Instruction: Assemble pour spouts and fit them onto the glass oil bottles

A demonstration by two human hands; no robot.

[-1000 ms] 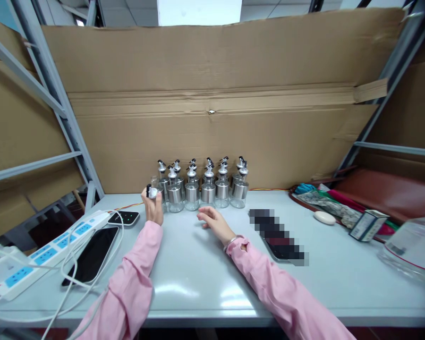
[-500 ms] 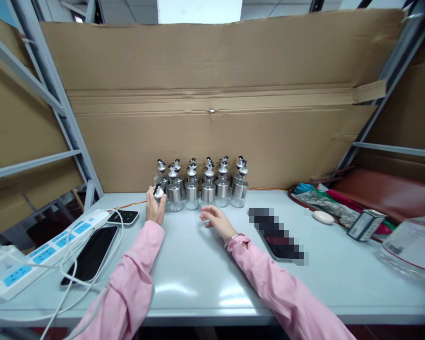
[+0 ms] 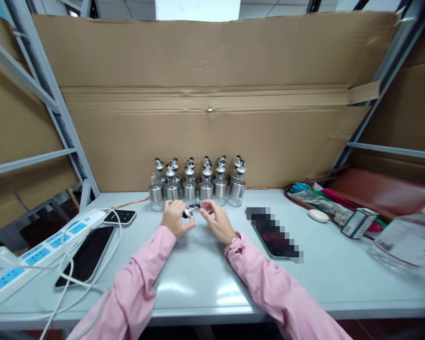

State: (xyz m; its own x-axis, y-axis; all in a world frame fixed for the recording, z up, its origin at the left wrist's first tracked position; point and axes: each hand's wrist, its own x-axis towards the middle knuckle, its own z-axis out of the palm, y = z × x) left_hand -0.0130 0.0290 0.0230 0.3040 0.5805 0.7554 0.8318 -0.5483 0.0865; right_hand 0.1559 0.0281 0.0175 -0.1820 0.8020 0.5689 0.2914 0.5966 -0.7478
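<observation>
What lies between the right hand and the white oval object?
In the head view, a dark, pixelated slab lies there, bare tabletop separating it from the right hand.

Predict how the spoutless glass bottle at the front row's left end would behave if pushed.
The glass bottle might tip, being taller than wide; its clear glass is probably fragile; the shiny metal sleeve could be slippery.
</observation>
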